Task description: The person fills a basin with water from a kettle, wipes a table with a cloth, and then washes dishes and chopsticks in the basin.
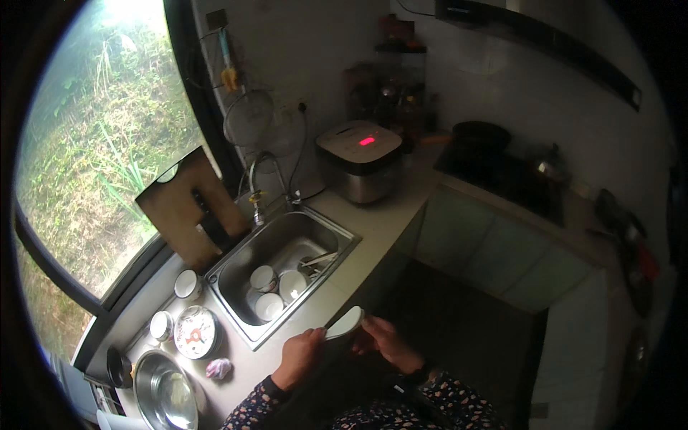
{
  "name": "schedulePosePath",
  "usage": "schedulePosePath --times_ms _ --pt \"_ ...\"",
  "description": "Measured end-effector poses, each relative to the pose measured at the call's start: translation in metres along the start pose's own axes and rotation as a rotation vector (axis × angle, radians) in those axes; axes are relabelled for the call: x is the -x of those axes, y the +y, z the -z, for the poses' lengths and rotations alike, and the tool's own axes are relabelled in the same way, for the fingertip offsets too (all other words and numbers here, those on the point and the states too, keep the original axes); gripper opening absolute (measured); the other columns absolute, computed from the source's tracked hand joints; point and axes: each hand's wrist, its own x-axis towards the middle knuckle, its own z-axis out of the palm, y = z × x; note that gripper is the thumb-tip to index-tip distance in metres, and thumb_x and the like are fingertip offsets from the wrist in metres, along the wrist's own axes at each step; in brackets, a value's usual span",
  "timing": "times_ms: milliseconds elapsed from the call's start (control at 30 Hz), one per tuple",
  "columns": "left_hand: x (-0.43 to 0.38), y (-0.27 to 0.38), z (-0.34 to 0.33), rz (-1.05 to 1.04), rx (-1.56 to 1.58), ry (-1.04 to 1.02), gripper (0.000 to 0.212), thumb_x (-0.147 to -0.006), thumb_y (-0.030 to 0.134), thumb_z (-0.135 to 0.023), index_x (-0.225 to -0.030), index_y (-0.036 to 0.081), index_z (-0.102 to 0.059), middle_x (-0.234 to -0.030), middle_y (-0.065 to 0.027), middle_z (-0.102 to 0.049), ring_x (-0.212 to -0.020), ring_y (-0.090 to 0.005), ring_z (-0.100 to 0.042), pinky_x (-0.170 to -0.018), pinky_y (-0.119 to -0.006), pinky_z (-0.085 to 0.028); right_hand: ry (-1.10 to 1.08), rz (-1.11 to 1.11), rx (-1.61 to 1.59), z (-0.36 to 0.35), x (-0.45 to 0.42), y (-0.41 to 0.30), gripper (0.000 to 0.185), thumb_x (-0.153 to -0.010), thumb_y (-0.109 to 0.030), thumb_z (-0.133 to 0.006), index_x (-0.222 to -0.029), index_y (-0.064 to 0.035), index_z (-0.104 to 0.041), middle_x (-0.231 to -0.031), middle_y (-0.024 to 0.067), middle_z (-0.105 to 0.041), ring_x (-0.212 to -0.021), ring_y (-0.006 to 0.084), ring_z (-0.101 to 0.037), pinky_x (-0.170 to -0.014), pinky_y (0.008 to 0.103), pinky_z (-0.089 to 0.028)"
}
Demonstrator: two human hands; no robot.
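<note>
Both my hands hold a small white dish (346,323), probably a bowl, tilted in front of me at the counter's edge. My left hand (301,352) grips its left end with the thumb on top. At its right end, my right hand (389,344) has its fingers around the rim; part of that grip is in shadow. Just beyond stands a stainless steel sink (247,330). In it lie several white bowls (294,285) and some chopsticks or similar utensils (320,259). A chrome faucet (267,156) arches over the basin.
Left on the counter are a stack of patterned plates (196,333), white cups (187,285), a crumpled cloth (219,368) and a large steel basin (166,395). A cutting board (185,215) with a cleaver (211,223) leans by the window. A lit rice cooker (359,161) stands beyond the sink.
</note>
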Motion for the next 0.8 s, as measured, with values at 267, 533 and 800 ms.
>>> schedulePosePath --times_ms 267,533,800 --pt "-0.103 0.042 -0.074 -0.199 -0.104 -0.030 0.021 -0.079 0.017 -0.058 -0.098 0.008 -0.055 -0.075 -0.0086 -0.056 -0.066 -0.0282 -0.060 -0.052 -0.039 -0.048 0.189 0.111 -0.063 0.101 -0.004 -0.034 0.045 -0.091 -0.039 -0.054 -0.115 -0.0017 -0.050 -0.088 0.0080 -0.063 -0.069 0.0157 -0.064 -0.059 0.0271 -0.054" --pt "-0.183 0.041 -0.112 -0.240 0.016 -0.050 0.045 -0.073 0.021 -0.067 -0.113 0.006 -0.053 -0.083 -0.0126 -0.061 -0.073 -0.0327 -0.061 -0.060 -0.041 -0.050 0.353 0.190 0.070 0.149 -0.042 -0.081 0.032 -0.092 -0.024 -0.052 -0.113 0.0000 -0.051 -0.090 0.0102 -0.063 -0.066 0.0173 -0.064 -0.055 0.0269 -0.052" --pt "-0.252 0.033 -0.131 -0.197 0.130 -0.079 0.050 -0.076 0.027 -0.068 -0.118 0.008 -0.050 -0.085 -0.0145 -0.063 -0.071 -0.0333 -0.062 -0.062 -0.040 -0.051 0.404 0.192 0.306 0.188 -0.086 -0.137 0.030 -0.093 -0.019 -0.049 -0.114 0.0033 -0.051 -0.086 0.0113 -0.064 -0.064 0.0174 -0.065 -0.054 0.0274 -0.052"
